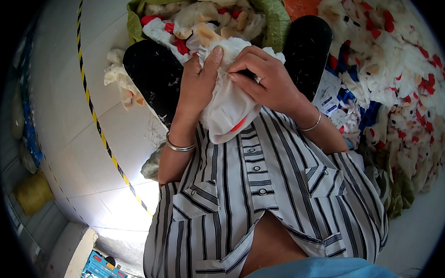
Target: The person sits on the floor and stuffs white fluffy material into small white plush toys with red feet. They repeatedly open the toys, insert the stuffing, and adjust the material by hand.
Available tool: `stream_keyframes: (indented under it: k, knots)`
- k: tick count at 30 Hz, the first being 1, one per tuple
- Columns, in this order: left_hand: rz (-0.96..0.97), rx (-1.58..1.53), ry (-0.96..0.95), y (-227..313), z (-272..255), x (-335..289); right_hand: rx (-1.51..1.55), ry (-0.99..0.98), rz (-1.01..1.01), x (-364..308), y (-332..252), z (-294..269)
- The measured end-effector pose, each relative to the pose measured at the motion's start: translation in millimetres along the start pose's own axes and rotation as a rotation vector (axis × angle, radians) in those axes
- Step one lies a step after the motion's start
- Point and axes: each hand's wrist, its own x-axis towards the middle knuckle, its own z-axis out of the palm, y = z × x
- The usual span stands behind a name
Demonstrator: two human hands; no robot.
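Observation:
A white plush toy skin, limp and unstuffed, hangs over my lap between both hands. Its lower end is smooth, with a small red patch on it, and its upper part is fluffy. My left hand grips the fluffy edge, thumb on top and fingers tucked underneath. Opposite it, my right hand is closed in a pinch on the same plush, thumb against forefinger. Whether anything small sits in that pinch is hidden. A tan piece of plush sticks up just beyond my hands.
Ahead stands an open green sack with white, tan and red plush pieces. A large heap of similar pieces lies at the right. More plush rests on the tiled floor at left, near a yellow-black tape line. Dark padded supports flank my hands.

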Motion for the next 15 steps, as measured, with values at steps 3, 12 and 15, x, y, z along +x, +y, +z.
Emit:
stream_keyframes:
  k: [3,12,15]
  knots:
    - [-0.042,-0.104,-0.073,8,-2,-5,0.153,0.024,0.071,-1,0,-13]
    - [-0.068,0.010,-0.451,1,-25,-14,0.052,0.247,0.131,4,1,-46]
    - [-0.026,-0.109,-0.180,5,-12,-20,0.114,0.085,-0.151,13,-59,-40]
